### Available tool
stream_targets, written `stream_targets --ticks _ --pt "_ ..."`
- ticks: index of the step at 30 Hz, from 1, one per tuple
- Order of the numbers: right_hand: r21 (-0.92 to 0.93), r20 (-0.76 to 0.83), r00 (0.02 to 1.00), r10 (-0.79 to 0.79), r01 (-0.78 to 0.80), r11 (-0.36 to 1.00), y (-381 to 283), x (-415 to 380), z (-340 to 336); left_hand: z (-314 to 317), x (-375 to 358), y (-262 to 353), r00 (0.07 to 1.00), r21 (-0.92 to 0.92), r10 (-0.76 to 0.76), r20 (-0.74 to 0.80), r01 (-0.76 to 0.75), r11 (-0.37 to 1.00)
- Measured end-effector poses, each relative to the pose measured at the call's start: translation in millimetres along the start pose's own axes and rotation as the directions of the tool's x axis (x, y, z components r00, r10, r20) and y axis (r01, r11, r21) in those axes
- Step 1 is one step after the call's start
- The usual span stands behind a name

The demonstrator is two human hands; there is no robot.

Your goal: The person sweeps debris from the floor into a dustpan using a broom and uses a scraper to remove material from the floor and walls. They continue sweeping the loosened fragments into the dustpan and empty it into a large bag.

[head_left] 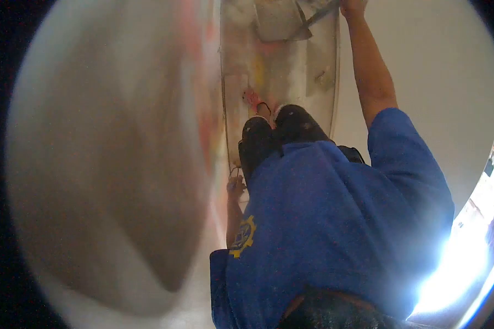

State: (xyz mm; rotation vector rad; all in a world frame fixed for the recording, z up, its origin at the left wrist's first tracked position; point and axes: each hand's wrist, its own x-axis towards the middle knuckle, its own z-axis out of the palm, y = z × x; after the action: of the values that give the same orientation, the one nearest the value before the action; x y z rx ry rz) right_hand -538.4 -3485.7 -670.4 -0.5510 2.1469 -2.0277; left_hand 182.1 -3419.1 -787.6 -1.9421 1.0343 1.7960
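Observation:
My right hand [354, 6] is at the top edge of the view, partly cut off, closed at the end of a dark bar [324, 13]. The bar slants down to a grey, flat, squarish piece [281, 21] with a dark edge, lying over the stained floor. Low beside my left thigh hangs my left hand [236, 185], fingers curled. A thin dark loop [234, 171] shows right at its fingertips; I cannot tell what it belongs to.
The narrow floor strip [291, 71] bears red and yellow paint stains. A pale wall or panel [422, 71] borders it on the right. On the left, a large blurred grey-brown surface [110, 137] stands very close. Bright light glares at lower right.

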Motion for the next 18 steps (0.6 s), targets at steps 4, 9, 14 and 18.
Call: stream_targets --ticks 4,9,14,18 --pt "-0.036 -0.077 0.992 0.104 -0.107 0.994 -17 -28 -12 53 6 2 1.0 -0.026 0.015 -0.003 -0.015 1.0" --pt "0.075 -0.075 0.975 0.208 -0.202 0.976 15 -30 -20 103 34 13 1.0 -0.045 0.022 0.01 -0.021 0.999" --pt "-0.015 -0.022 0.958 0.285 -0.285 0.958 -35 -128 67 21 25 -26 0.999 -0.048 0.014 0.042 -0.012 0.999" --pt "-0.2 0.087 0.923 0.376 -0.353 0.914 37 -102 58 51 30 -34 1.0 -0.045 -0.02 0.003 0.02 0.999"
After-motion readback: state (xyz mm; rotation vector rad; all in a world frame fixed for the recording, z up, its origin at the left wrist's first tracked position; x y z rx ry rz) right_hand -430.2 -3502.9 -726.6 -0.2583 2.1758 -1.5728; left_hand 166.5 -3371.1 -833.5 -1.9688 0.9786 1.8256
